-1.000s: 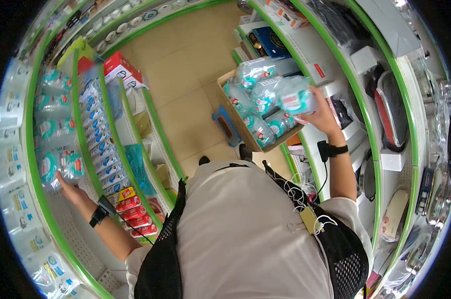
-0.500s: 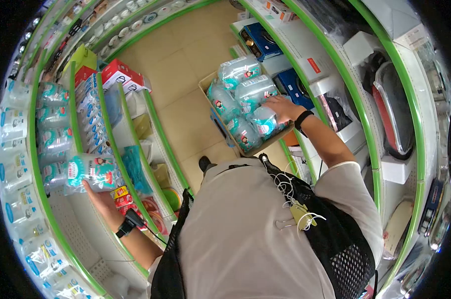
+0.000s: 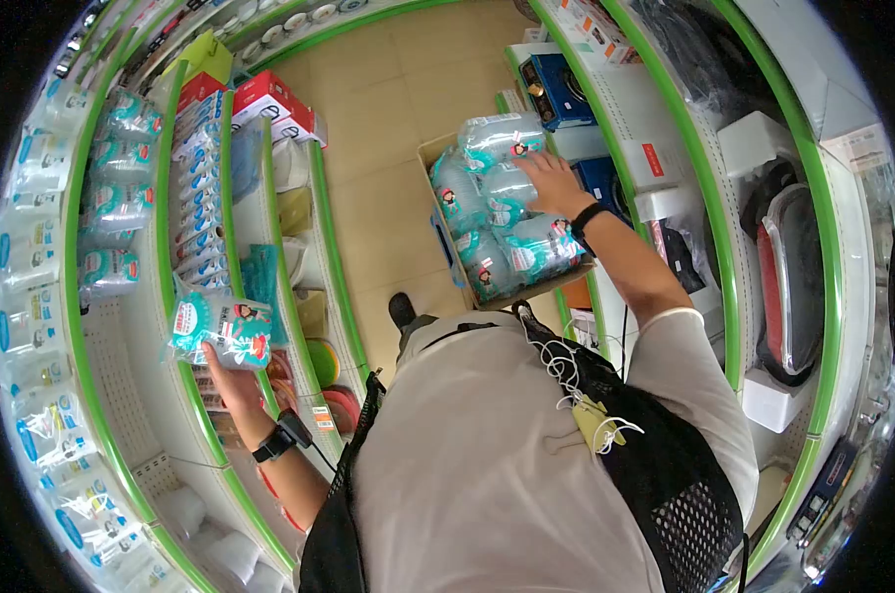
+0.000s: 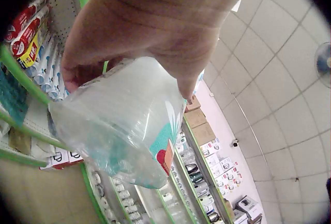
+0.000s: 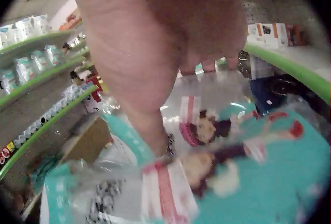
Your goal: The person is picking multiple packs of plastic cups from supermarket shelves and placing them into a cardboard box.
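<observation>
My left hand (image 3: 235,385) grips a clear-wrapped pack of plastic cups (image 3: 220,326) with a teal label, held out in front of the left shelves. In the left wrist view the pack (image 4: 129,115) shows tapered clear plastic, thumb on one side and fingers on the other. My right hand (image 3: 558,188) lies over an open cardboard box (image 3: 546,286) filled with similar packs, its fingers spread across one pack (image 3: 507,190). The right wrist view has the thumb of the hand (image 5: 139,53) reaching down among the packs, with a labelled pack (image 5: 264,162) in front.
More teal-labelled packs (image 3: 121,208) stand in a row on the left shelf, above bare perforated panel (image 3: 121,366). Green-edged shelves flank both sides of a tiled aisle (image 3: 368,178). A blue stool-like object (image 3: 445,247) shows under the box. Boxed cookware (image 3: 556,91) sits on the right shelf.
My left hand has drawn a pack off the left shelf and brought it rightward. The right hand lowered its pack into the box, let go of it and moved onto another pack there.
</observation>
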A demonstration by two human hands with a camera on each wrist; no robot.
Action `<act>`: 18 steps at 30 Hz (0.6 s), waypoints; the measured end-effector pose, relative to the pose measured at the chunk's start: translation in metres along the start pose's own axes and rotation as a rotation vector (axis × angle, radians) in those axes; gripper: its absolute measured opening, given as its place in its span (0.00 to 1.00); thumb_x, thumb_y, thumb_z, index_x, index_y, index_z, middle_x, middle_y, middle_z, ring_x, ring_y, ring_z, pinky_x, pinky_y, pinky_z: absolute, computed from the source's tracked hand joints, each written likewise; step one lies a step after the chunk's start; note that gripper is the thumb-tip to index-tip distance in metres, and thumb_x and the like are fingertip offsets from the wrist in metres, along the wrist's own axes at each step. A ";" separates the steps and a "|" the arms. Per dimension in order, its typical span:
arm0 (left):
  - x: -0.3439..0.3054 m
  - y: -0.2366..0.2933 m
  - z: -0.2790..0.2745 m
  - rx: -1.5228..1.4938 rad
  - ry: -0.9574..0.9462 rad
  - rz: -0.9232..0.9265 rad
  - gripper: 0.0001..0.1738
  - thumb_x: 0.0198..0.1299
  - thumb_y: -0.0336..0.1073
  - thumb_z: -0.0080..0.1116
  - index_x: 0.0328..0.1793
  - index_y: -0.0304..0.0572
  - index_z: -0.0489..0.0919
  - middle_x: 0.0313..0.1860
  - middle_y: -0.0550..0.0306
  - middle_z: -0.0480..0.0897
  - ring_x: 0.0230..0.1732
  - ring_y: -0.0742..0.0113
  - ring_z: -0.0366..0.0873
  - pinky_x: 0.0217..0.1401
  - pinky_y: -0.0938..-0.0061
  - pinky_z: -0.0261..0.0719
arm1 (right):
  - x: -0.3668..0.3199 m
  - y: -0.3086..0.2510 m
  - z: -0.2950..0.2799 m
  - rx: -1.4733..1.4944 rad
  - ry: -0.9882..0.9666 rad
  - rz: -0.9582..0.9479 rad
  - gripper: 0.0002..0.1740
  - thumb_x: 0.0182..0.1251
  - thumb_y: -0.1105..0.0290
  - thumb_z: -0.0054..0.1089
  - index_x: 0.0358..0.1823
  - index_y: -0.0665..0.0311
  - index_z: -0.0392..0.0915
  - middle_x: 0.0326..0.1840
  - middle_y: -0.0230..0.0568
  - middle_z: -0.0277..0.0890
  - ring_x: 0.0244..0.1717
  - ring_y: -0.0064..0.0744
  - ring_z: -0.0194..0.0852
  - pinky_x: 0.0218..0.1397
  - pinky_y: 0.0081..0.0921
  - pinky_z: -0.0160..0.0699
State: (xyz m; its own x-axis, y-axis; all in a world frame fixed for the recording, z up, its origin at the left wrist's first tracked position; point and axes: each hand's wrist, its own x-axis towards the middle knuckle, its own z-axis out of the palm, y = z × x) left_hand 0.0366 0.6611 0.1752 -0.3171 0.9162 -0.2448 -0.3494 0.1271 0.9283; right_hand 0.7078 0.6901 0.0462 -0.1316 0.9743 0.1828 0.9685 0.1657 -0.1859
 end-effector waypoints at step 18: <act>-0.004 -0.002 0.022 0.022 -0.040 -0.024 0.41 0.75 0.58 0.53 0.81 0.34 0.60 0.77 0.47 0.69 0.75 0.54 0.68 0.79 0.56 0.62 | 0.017 0.014 -0.022 0.096 -0.487 0.027 0.47 0.50 0.61 0.73 0.76 0.51 0.67 0.77 0.47 0.67 0.79 0.48 0.59 0.76 0.45 0.67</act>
State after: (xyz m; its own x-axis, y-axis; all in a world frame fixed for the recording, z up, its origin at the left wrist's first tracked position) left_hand 0.0582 0.6656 0.1806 -0.2731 0.9272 -0.2564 -0.3371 0.1574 0.9282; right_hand 0.7234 0.7060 0.0676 -0.2125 0.9326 -0.2917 0.9520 0.1303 -0.2768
